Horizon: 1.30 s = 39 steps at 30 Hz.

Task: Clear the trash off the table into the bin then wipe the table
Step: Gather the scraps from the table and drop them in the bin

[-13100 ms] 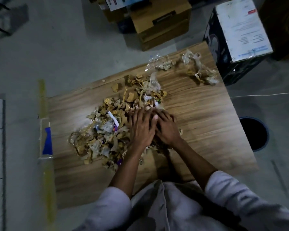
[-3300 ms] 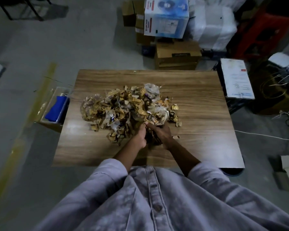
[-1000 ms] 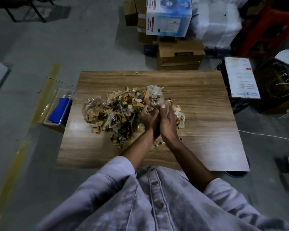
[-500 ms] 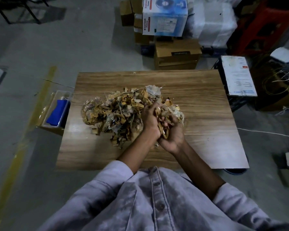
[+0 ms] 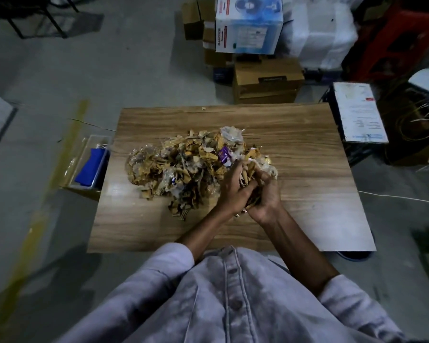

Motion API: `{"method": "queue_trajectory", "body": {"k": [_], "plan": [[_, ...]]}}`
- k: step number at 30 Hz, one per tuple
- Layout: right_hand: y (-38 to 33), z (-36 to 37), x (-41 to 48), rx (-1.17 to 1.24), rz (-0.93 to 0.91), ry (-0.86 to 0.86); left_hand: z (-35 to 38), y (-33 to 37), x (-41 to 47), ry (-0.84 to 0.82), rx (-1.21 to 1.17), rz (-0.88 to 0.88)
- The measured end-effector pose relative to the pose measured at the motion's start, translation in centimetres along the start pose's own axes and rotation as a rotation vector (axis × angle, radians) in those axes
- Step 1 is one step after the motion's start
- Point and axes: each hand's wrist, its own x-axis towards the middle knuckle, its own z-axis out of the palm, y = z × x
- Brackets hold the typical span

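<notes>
A heap of trash (image 5: 183,164), brown paper scraps mixed with clear plastic wrappers, lies in the middle of the wooden table (image 5: 295,134). At the heap's right end my left hand (image 5: 233,191) and my right hand (image 5: 266,194) are cupped together around a handful of the trash, fingers curled into it. The dark bin (image 5: 354,254) shows only as a sliver under the table's near right corner.
A clear tray with a blue cloth (image 5: 92,167) stands off the table's left edge. Cardboard boxes (image 5: 268,80) and a blue-white carton (image 5: 248,23) are stacked beyond the far edge. A box with a white label (image 5: 359,112) and loose cables (image 5: 421,125) sit to the right.
Over the last seconds my hands went from the heap's near edge into its right end and closed around a handful of scraps, lifting it slightly.
</notes>
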Motion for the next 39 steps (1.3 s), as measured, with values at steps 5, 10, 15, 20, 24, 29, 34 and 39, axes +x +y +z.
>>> {"method": "queue_trajectory", "body": {"k": [5,10,15,20,24,29,34,39], "plan": [[0.4,-0.6,0.9,-0.107,-0.012,0.024,0.2,-0.9,-0.3,-0.085,0.206,-0.084],[0.8,-1.8,1.4,-0.398,-0.125,0.105,0.9,-1.3,-1.3,-0.253,0.402,-0.175],[1.2,-2.3,1.5,-0.392,-0.135,0.202,1.0,-1.3,-1.6,-0.279,0.344,-0.191],[0.9,-3.2,1.3,-0.389,-0.098,0.196,1.0,-1.2,-1.8,-0.371,0.093,-0.324],[0.4,-3.6,0.7,-0.421,-0.095,0.164,1.2,0.1,-2.2,-0.299,-0.236,-0.493],[-0.2,-4.5,0.2,-0.392,-0.186,0.133,2.6,0.9,-2.9,-0.167,-0.542,-0.543],[-0.4,-5.6,-0.3,-0.355,-0.306,0.235,4.6,1.8,-3.0,0.059,-0.708,-0.464],[-0.7,-5.4,-1.2,-0.334,-0.434,0.255,5.9,2.7,-2.5,0.079,-0.668,-0.443]]}}
